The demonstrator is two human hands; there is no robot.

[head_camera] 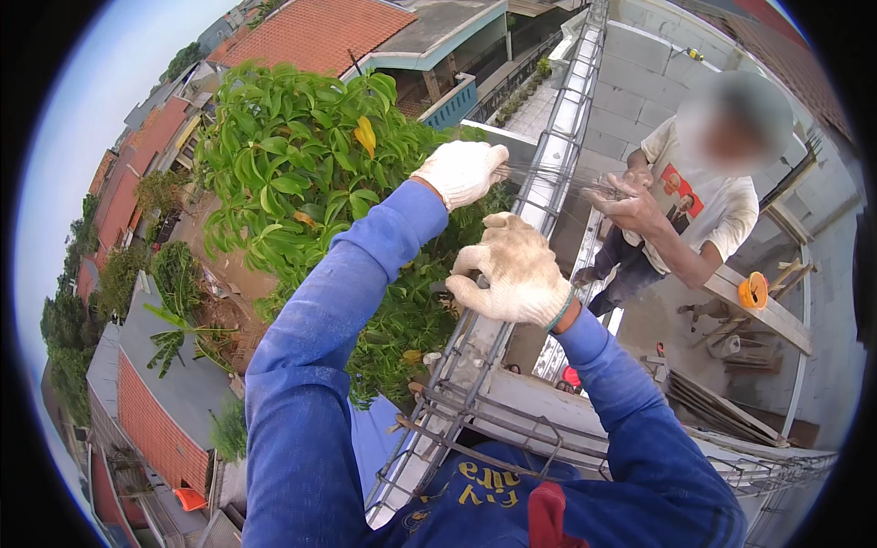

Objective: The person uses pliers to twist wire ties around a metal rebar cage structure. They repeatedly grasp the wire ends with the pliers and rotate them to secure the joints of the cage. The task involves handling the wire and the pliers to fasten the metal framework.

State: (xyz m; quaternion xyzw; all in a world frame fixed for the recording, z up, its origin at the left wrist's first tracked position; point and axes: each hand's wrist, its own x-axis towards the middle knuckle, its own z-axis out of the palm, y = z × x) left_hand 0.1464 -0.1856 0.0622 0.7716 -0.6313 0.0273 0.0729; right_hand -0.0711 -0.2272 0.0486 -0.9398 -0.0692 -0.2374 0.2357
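Observation:
My left hand (466, 172), in a white knit glove, is closed around one end of a bundle of thin binding wire (548, 175). The strands stretch across the rebar cage (563, 130) to the bare hands (627, 195) of a co-worker, which are at the other end. Closer to me, my right hand (517, 270) is in a soiled knit glove, above the same cage. Its thumb and fingers are curled; whether anything thin lies between them cannot be made out. The cage runs along the top of a narrow wall (473, 356), up to my body.
The co-worker (706, 185) stands inside the block walls (627, 89). Bent rebar (507, 418) crosses before my chest. A leafy tree (294, 164) rises on the outer side, above a drop. An orange bucket (753, 290) sits on a plank (767, 312); boards (719, 407) lie below.

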